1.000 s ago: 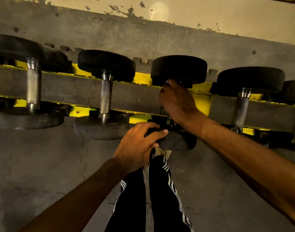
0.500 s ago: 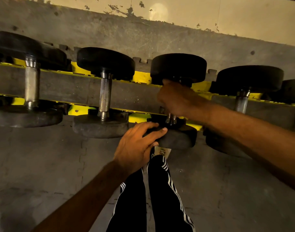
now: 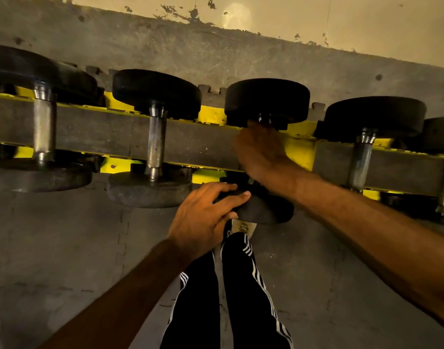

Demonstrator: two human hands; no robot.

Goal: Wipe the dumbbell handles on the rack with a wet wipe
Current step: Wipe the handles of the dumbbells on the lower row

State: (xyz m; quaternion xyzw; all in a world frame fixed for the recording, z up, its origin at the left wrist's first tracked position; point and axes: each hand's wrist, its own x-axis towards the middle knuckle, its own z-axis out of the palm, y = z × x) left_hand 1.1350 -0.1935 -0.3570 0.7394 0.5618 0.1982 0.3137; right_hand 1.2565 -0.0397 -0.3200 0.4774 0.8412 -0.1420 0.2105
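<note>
Several black-headed dumbbells with steel handles lie across a yellow rack point(image 3: 212, 115). My right hand point(image 3: 260, 152) is curled round the handle of the third dumbbell point(image 3: 266, 102), hiding the handle almost fully. No wet wipe shows; whether one is under those fingers cannot be told. My left hand point(image 3: 203, 217) holds the near head point(image 3: 269, 212) of the same dumbbell, fingers over its top edge and thumb below.
Neighbouring dumbbells sit to the left point(image 3: 155, 144), far left point(image 3: 43, 127) and right point(image 3: 361, 159). A grey padded rail point(image 3: 110, 137) runs along the rack under the handles. My legs in black striped trousers point(image 3: 241, 285) stand on grey floor mats close under the rack.
My right hand has shifted a little on the handle and its forearm has swung down, uncovering the dumbbell to the right. My left hand stays on the near head.
</note>
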